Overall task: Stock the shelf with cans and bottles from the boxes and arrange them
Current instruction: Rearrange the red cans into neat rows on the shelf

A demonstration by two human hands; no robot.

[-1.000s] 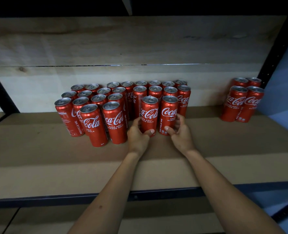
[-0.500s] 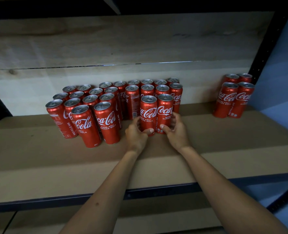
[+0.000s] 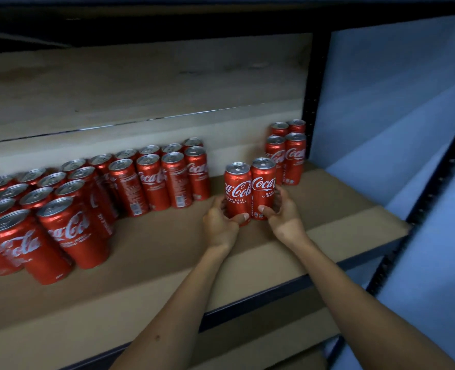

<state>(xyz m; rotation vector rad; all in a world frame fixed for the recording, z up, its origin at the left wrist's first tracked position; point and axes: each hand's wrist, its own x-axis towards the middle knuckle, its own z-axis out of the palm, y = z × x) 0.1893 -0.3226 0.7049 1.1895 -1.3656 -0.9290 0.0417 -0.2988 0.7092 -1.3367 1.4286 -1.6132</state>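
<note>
- While both our arms reach onto the shelf (image 3: 167, 244), each hand grips one red can low on its side.
- Our left hand (image 3: 219, 222) holds the left can (image 3: 237, 192), its thumb curled across the front near the base and its fingers wrapped behind.
- Our right hand (image 3: 285, 216) holds the right can (image 3: 263, 186) the same way, thumb in front, fingers round the far side.
- Both cans stand upright and touch each other, right of the shelf's middle; we cannot tell whether their bases rest on the board.
- A big group of cans (image 3: 93, 198) fills the left part of the shelf back to its rear edge, apart from the held pair.
- Four cans (image 3: 286, 153) stand in the rear right corner, just behind the right can, beside the black post (image 3: 311, 108).
</note>
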